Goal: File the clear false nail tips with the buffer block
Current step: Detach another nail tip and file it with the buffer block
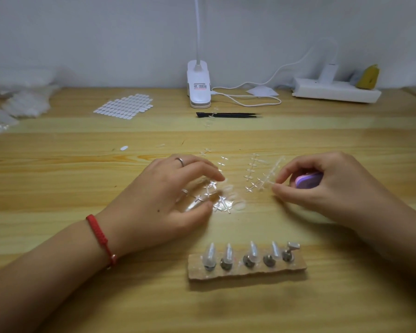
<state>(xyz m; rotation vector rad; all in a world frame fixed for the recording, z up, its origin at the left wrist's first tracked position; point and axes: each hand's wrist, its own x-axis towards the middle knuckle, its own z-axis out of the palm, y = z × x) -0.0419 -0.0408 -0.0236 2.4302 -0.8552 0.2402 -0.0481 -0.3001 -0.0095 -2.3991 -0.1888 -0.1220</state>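
My right hand (332, 188) keeps the purple-and-pink buffer block (306, 180) tucked under its curled fingers, while thumb and forefinger pinch the end of a clear plastic sprue strip (265, 180). My left hand (168, 200) rests over a loose pile of clear false nail tips and sprue pieces (222, 200), its fingers bent and touching them; whether it pinches one is hidden. Another clear sprue strip (251, 168) lies between the hands. Near me a wooden holder (247, 271) carries several metal stands with clear nail tips (210, 257) mounted upright.
Black tweezers (228, 115) lie beyond the hands. A white clip lamp (199, 86) with its cable and a white power strip (335, 91) stand at the back. A sheet of adhesive tabs (124, 106) and bags of nail tips (17, 104) sit far left.
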